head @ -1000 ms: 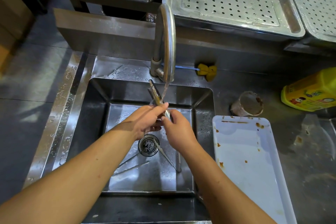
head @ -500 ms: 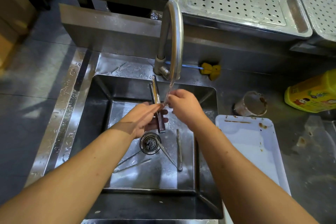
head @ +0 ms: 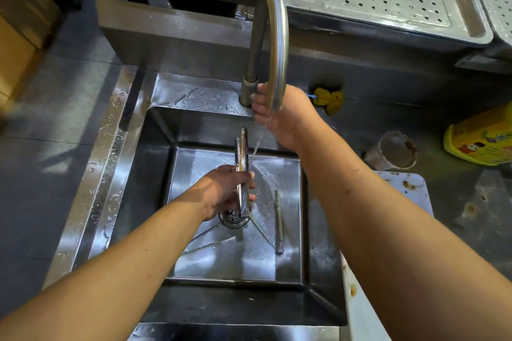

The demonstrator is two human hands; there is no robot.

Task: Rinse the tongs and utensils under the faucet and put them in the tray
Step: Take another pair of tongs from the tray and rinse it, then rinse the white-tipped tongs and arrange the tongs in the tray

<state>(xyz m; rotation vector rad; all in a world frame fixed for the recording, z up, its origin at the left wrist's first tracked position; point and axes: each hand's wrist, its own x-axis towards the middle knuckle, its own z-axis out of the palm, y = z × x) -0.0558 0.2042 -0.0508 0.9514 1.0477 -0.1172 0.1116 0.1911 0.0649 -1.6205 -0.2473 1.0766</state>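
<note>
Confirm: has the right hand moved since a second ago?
Yes: the right hand left the tongs and went up-frame to the faucet at the back of the sink; the left hand alone holds the tongs.

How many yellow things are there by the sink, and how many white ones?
Yellow: 2, the bottle and the brush
White: 1, the tray
Total: 3
</note>
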